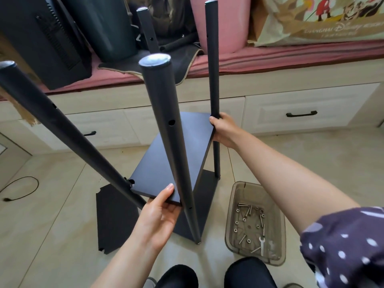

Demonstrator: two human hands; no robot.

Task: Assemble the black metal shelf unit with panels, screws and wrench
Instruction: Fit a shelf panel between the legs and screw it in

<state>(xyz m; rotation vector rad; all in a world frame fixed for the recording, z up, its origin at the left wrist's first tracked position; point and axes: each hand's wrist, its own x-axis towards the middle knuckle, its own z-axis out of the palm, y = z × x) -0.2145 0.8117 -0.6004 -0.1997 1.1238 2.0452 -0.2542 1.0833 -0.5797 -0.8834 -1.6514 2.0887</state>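
Note:
A black shelf frame stands on the floor with several upright black poles: a near one point(166, 125), a far right one point(214, 75), a left one point(62, 125) and a far one point(146, 28). A black panel point(176, 154) sits tilted between the poles, above the bottom panel point(206, 190). My left hand point(160, 217) holds the panel's near edge, thumb on top. My right hand point(225, 130) grips the panel's far right corner by the far right pole. Another black panel point(115, 217) lies flat on the floor at the left.
A clear brown tray point(276, 206) on the floor at the right holds several screws, nuts and a small wrench point(262, 244). A white drawer bench point(291, 109) with a pink cushion, bags and dark cases runs behind. A black cable point(20, 188) lies left. My knees are at the bottom.

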